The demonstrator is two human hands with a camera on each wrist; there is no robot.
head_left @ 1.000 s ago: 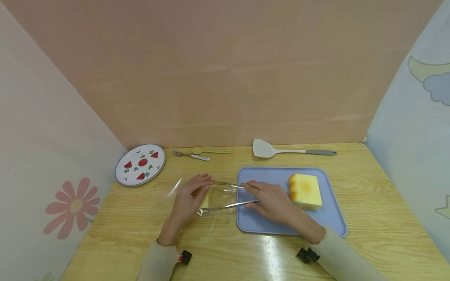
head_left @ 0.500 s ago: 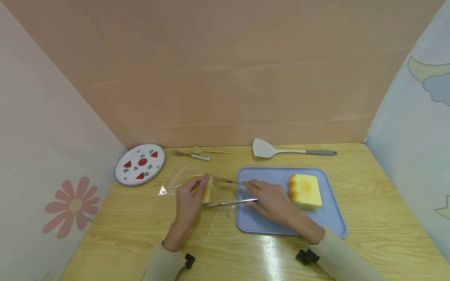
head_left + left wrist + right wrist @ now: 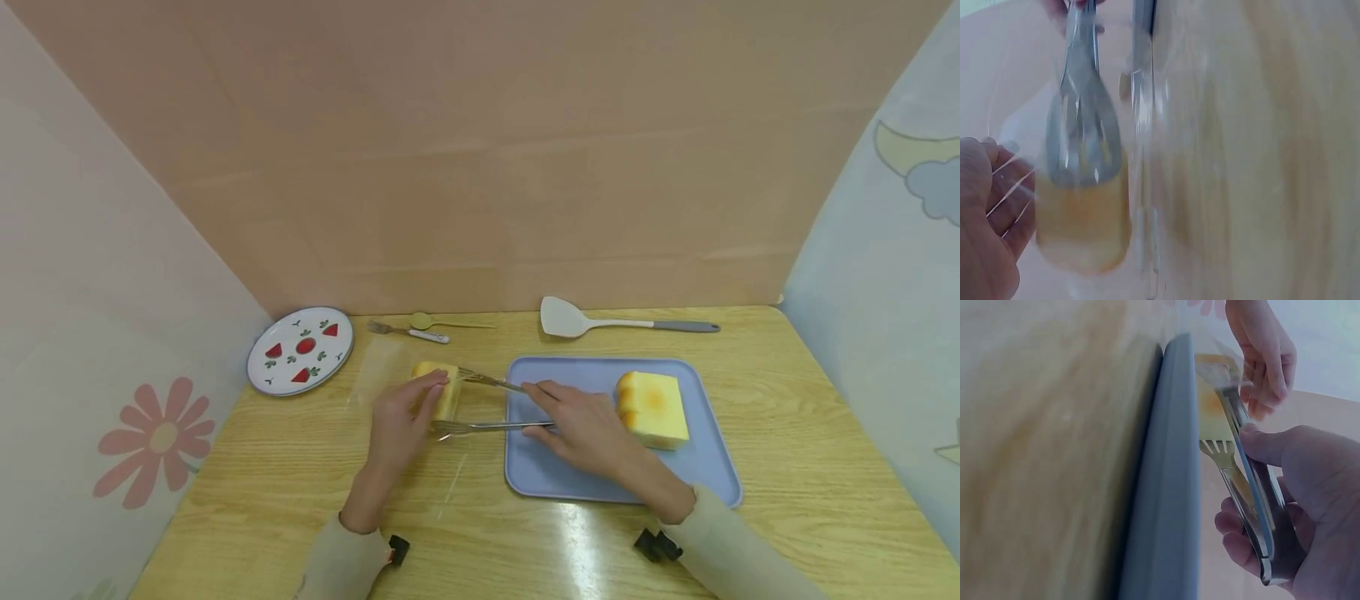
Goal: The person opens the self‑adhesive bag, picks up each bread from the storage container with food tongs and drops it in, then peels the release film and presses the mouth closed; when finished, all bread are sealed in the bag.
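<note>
My right hand (image 3: 588, 429) grips metal tongs (image 3: 498, 427) whose slotted ends lie on two opposite sides of a yellow bread slice (image 3: 450, 402). Clear plastic film (image 3: 372, 375), apparently a bag, surrounds the slice and the tong ends; its edges are hard to see. With thumb and fingers my left hand (image 3: 397, 421) pinches the film beside the slice and partly covers the bread. In the left wrist view, one slotted end of the tongs (image 3: 1082, 147) presses against the slice (image 3: 1082, 231). The right wrist view shows both tong arms reaching the bread (image 3: 1213, 409).
A blue tray (image 3: 555, 475) under my right hand bears a block of bread (image 3: 651, 408). Behind it lies a white spatula (image 3: 566, 318) with a grey handle. A fork (image 3: 405, 332), a yellow spoon (image 3: 450, 322) and patterned plates (image 3: 288, 367) are along the back left.
The bread slice and tong ends have risen slightly, away from me, and more of the slice shows. My left hand shifts a little along the film, which has changed shape. My right hand barely moves.
</note>
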